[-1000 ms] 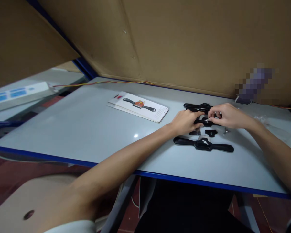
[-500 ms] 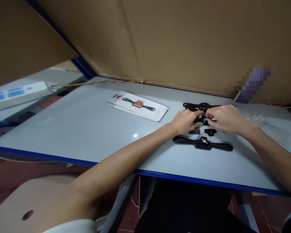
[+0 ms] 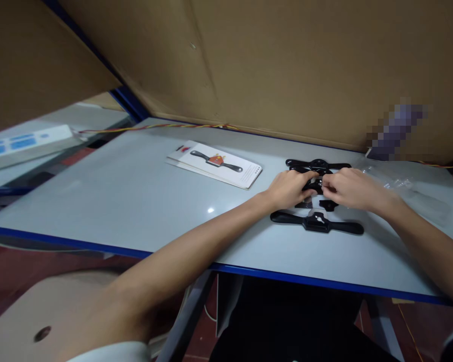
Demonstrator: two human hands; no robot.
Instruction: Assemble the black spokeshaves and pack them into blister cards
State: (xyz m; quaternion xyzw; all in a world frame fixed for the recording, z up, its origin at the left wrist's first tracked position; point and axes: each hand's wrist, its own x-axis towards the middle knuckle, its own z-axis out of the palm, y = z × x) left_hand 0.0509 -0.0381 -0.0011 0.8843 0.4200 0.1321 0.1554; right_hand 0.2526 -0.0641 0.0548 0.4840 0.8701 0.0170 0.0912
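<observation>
Right of centre, the partly covered tool [image 3: 317, 189] is black, like the lower tool [image 3: 317, 228] and the small plate [image 3: 328, 205] between them. Mid-frame, the white card [image 3: 215, 165] carries a black-and-orange print. The pale grey tabletop [image 3: 136, 201] is edged blue; across the top, the panel [image 3: 272, 65] is brown.

A pale table [image 3: 136, 201] with a blue edge [image 3: 268, 274]
On it: printed cards [image 3: 216, 162], black two-handled tools [image 3: 317, 224], a small plate [image 3: 327, 205] just behind the nearest tool, clear plastic packaging [image 3: 423, 196], a wire [image 3: 173, 125] along the back.
</observation>
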